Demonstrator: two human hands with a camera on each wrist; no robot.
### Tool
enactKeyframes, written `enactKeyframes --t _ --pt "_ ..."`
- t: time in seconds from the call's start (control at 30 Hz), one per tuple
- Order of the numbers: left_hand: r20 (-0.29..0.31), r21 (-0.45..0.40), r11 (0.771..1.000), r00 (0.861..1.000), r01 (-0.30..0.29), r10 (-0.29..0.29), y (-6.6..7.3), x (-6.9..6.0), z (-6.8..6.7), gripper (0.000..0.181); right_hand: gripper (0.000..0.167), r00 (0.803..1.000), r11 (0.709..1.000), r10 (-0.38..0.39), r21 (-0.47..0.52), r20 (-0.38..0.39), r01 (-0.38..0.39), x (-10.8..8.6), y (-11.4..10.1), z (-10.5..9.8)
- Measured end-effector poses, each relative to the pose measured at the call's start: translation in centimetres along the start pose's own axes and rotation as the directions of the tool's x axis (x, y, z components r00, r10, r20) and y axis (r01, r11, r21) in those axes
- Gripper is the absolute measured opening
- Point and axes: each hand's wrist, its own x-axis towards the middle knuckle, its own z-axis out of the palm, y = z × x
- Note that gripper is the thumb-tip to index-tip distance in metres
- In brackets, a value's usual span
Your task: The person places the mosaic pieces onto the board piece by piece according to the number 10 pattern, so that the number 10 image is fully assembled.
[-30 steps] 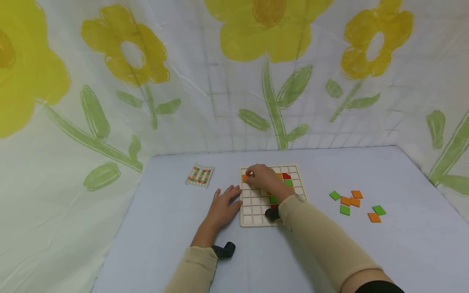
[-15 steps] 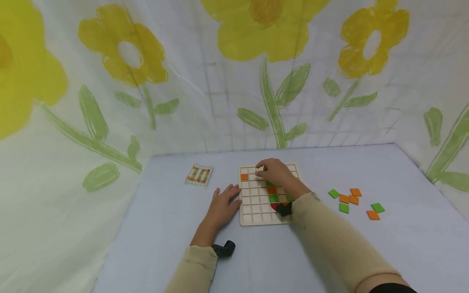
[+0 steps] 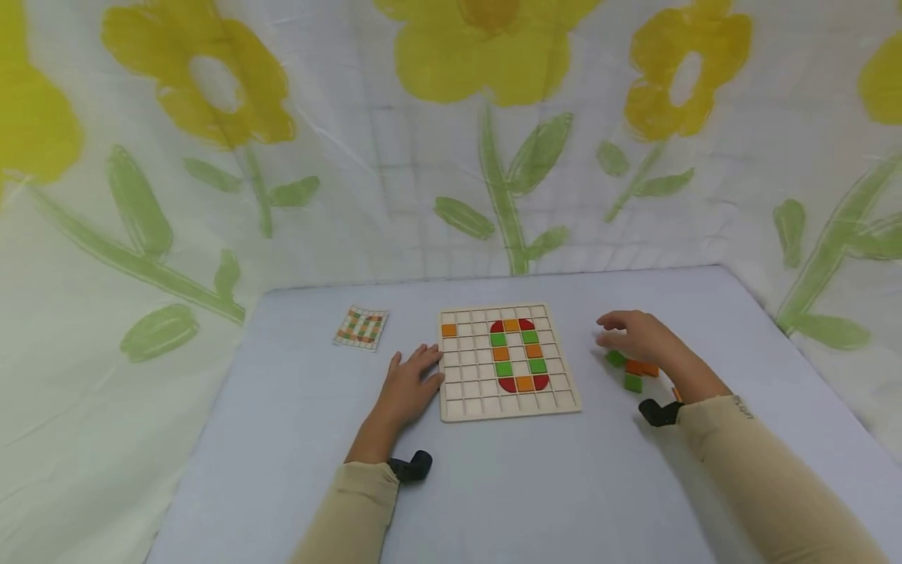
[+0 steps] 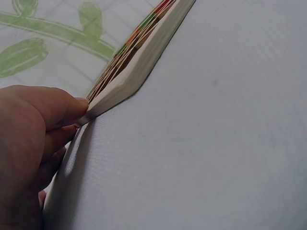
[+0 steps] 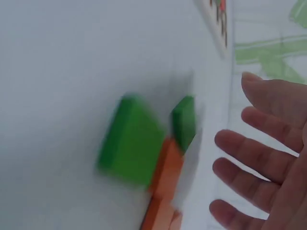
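Right hand (image 3: 637,337) hovers near loose tiles (image 3: 633,383), left hand (image 3: 407,388) touches board (image 3: 474,406)

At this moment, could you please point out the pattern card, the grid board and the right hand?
Pattern card (image 3: 361,327): head view, middle of its printed face.
Grid board (image 3: 470,374): head view, a bare square in its left part.
Right hand (image 3: 640,337): head view, the back of the hand.

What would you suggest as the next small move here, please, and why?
Perhaps lower the right hand and pinch a green tile: the hand seems to hold nothing, that tile lies close by, and the board has bare squares.
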Motion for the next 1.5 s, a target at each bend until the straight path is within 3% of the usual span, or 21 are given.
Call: enactKeyframes --t 0.2,0.3,0.6,0.73,0.8,0.97,1.07,1.17,1.3,1.5 --pt "0.012 -0.021 1.000 1.000 0.006 -0.006 -0.4 -0.4 -0.3 0.046 0.068 0.998 0.996 0.055 -0.071 0.036 -0.053 -2.2 1.4 0.7" --pt "0.007 -0.023 0.999 1.000 0.022 -0.022 -0.8 -0.6 -0.5 0.046 0.069 0.999 0.991 0.026 -0.134 0.026 -0.022 -2.1 0.9 1.2" --pt "-0.011 -0.052 0.998 0.999 0.041 -0.042 -1.1 -0.6 -0.4 0.046 0.036 1.000 0.956 0.021 -0.293 -0.002 -0.021 -0.6 -1.1 2.1" --pt "-0.009 -0.050 0.998 0.999 0.031 -0.031 -0.9 -0.4 0.2 0.045 0.024 0.999 0.925 -0.029 -0.380 -0.019 0.019 -0.2 -1.2 2.1" --pt "-0.004 -0.040 0.999 0.999 0.031 -0.031 -0.8 -0.3 0.4 0.045 0.023 0.998 0.926 -0.056 -0.376 -0.034 0.039 0.3 -1.7 2.0" --pt "-0.007 -0.048 0.998 0.999 0.031 -0.031 -0.5 -0.4 0.7 0.044 0.029 0.984 0.957 -0.175 -0.243 -0.047 0.159 2.5 -5.6 3.1" --pt "0.003 -0.063 0.997 0.999 0.035 -0.035 -0.2 -0.6 0.9 0.044 0.029 0.960 0.941 -0.279 -0.205 -0.015 0.270 3.9 -9.0 4.5" --pt "0.015 -0.071 0.997 0.999 0.040 -0.039 0.0 -1.0 1.3 0.045 0.025 0.931 0.904 -0.365 -0.229 0.020 0.360 5.4 -12.0 6.1" --pt "0.019 -0.067 0.997 0.999 0.035 -0.033 -0.1 -1.3 1.8 0.045 0.023 0.917 0.875 -0.393 -0.278 0.068 0.396 7.1 -14.8 7.7" --pt "0.016 -0.076 0.997 1.000 0.007 -0.006 -0.1 -1.3 2.0 0.044 0.020 0.927 0.872 -0.357 -0.314 0.113 0.375 8.6 -16.6 8.9"
